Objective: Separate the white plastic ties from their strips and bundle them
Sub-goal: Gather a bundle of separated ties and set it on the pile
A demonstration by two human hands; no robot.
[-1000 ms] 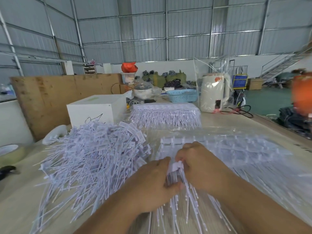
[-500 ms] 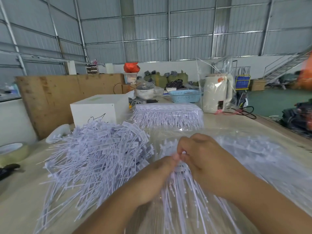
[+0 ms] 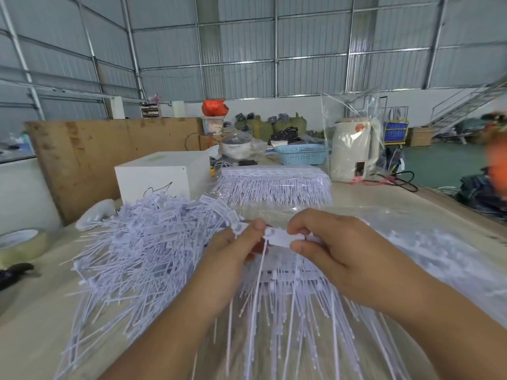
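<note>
We have raised both hands off the clear-bagged strips: right hand (image 3: 337,250) and left hand (image 3: 236,250) now pinch one white plastic tie (image 3: 285,237), apparently snapped free for bundling.

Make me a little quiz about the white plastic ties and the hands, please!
1. True or false: the right hand pinches the flat white tab of a tie.
2. Where does the big loose pile of separated ties lie? A: left of the hands. B: inside the blue basket. C: on the white box.
3. Fill in: the wrapped pack of ties behind the hands stands in front of a cream electric ____.

Key: 1 true. 2 A. 3 kettle. The left hand holds the same tie too.
</note>
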